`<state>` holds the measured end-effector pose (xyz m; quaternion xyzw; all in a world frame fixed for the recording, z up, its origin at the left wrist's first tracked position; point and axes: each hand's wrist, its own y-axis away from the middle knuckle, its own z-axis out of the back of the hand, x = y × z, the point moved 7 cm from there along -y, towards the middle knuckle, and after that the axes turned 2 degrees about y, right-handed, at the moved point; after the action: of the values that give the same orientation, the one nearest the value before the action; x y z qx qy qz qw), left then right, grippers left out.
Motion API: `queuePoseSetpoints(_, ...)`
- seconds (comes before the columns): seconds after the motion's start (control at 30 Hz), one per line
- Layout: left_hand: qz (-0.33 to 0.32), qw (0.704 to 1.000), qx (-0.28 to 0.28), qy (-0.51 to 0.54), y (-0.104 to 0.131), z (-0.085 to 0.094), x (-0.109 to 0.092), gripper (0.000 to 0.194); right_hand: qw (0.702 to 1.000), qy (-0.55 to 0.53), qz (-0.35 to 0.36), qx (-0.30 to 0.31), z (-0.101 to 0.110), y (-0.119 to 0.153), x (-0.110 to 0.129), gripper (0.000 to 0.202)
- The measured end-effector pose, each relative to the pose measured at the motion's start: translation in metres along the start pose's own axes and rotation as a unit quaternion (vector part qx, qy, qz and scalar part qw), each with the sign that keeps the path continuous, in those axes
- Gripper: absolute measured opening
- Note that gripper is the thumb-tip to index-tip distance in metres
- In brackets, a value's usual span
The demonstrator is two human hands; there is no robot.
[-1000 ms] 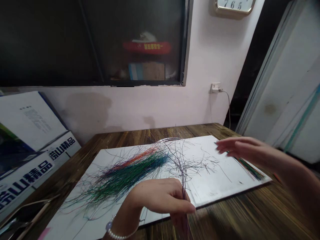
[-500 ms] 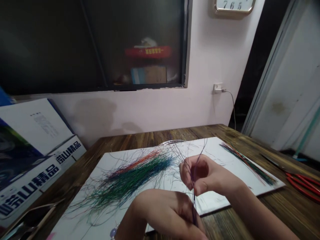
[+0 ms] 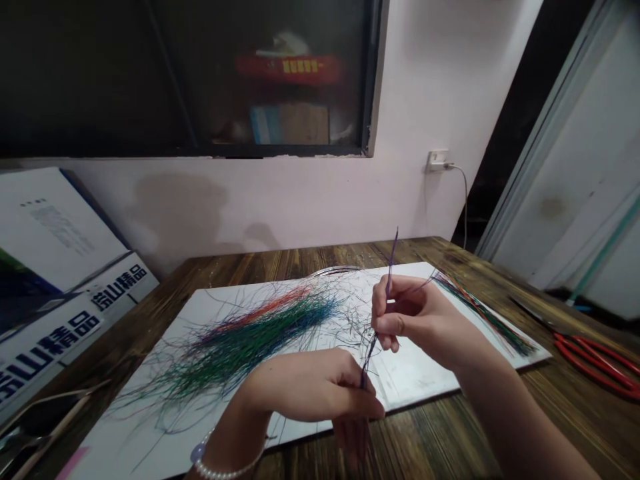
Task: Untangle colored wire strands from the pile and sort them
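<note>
Both my hands are closed on a thin bundle of dark purple strands (image 3: 371, 350), held near the board's front edge. My left hand (image 3: 320, 387), with a beaded bracelet (image 3: 225, 474) at its wrist, grips the lower part, and some strands hang below it. Just above, my right hand (image 3: 400, 313) pinches the upper part between thumb and fingers. One strand end stands up past those fingers. On the white board (image 3: 420, 373) to the left lies a loose pile of green, blue, purple and orange strands (image 3: 255, 340). Whether they are wire or thread I cannot tell.
Red-handled scissors (image 3: 595, 363) lie on the wooden table (image 3: 500, 413) at the right. A narrower bundle of coloured strands (image 3: 487, 313) rests on the board's right side. Printed boxes (image 3: 70, 320) stand at the left. Short dark scraps are scattered behind my hands.
The view has tilted down slightly. My right hand has turned and now pinches the strands more tightly, with one end upright. My left hand still grips the lower part.
</note>
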<state>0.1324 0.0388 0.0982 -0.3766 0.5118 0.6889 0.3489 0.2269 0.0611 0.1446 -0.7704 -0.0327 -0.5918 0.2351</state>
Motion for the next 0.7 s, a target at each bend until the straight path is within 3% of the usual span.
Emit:
queuePoseSetpoints(0.1, 0.000, 1.000, -0.012, -0.012, -0.001, 0.000, -0.001, 0.034, 0.996, -0.080, -0.034, 0.007, -0.001, -0.004, -0.009, 0.018)
queuePoseSetpoints(0.2, 0.004, 0.996, -0.064, -0.062, 0.002, 0.008, -0.002, 0.034, 0.981, -0.174, -0.081, 0.032, -0.005, -0.007, -0.015, 0.023)
queuePoseSetpoints(0.27, 0.004, 0.995, -0.059, -0.081, 0.004, 0.007, -0.004, 0.034, 0.979, -0.186, -0.082, 0.024, -0.004, -0.008, -0.015, 0.024)
queuePoseSetpoints(0.33, 0.010, 0.995, -0.045, -0.094, 0.006, 0.006, -0.004, 0.037, 0.989, -0.143, -0.045, -0.020, 0.003, -0.009, -0.012, 0.023)
queuePoseSetpoints(0.53, 0.037, 0.986, -0.106, -0.125, 0.002, 0.014, 0.004, 0.037, 0.982, 0.046, 0.054, -0.175, 0.016, -0.003, 0.000, 0.024)
queuePoseSetpoints(0.6, 0.043, 0.983, -0.123, -0.128, 0.000, 0.015, 0.006, 0.037, 0.976, 0.083, 0.060, -0.192, 0.018, -0.001, 0.002, 0.024)
queuePoseSetpoints(0.7, 0.073, 0.983, -0.131, -0.109, -0.002, 0.014, 0.011, 0.034, 0.986, 0.071, 0.018, -0.147, 0.018, -0.004, -0.002, 0.023)
